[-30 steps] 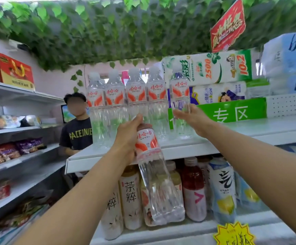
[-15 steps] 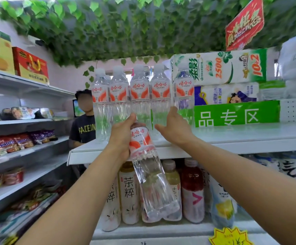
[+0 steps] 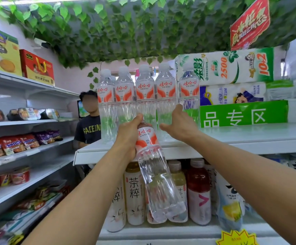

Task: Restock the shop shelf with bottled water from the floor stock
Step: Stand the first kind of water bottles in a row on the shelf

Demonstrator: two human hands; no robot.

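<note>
Top shelf: the white top shelf point(image 3: 241, 138) crosses the middle of the view, running out toward 3 o'clock.
Row of water bottles: the five upright bottles in the row of water bottles point(image 3: 144, 96) stand near the shelf's front edge, at 12 o'clock from the hands.
Held bottle: the held bottle point(image 3: 154, 174) tilts, its top toward 11 o'clock and its base toward 5 o'clock, below shelf level and in front of the lower-shelf drinks point(image 3: 198, 191).
Left hand: the left hand point(image 3: 128, 138) has its fingers curled round the held bottle's neck and label.
Right hand: the right hand point(image 3: 180, 124) is spread, fingers nearly straight, touching the row's fourth bottle and grasping nothing.

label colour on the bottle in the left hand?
The held bottle has a white label with orange-red swooshes and red characters; head view.
</note>
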